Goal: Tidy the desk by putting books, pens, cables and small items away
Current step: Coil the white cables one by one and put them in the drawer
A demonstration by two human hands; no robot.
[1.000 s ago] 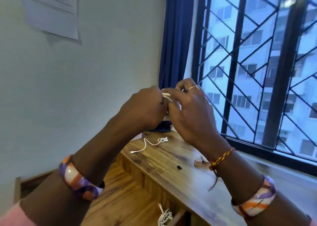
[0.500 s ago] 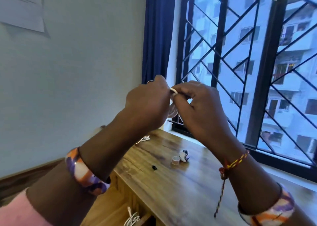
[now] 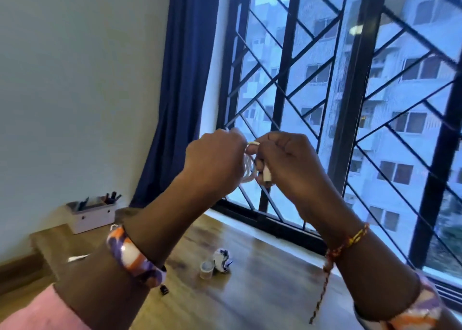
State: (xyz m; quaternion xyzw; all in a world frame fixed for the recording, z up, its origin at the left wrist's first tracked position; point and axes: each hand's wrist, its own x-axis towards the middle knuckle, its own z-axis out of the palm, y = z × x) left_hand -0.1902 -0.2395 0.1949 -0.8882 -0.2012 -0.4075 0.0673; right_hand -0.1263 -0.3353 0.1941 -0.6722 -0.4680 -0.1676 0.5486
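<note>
Both hands (image 3: 252,159) pinch the coiled white cable (image 3: 250,165) between them.

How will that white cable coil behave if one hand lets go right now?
The white cable is thin and wound in loose loops between the left hand and right hand, so it is probably floppy and may spring open. It looks light. Its plug end hangs free and would likely dangle.

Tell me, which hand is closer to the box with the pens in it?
Left. The left hand is raised to the upper right of the pen box; the right hand is farther right, toward the window.
</note>
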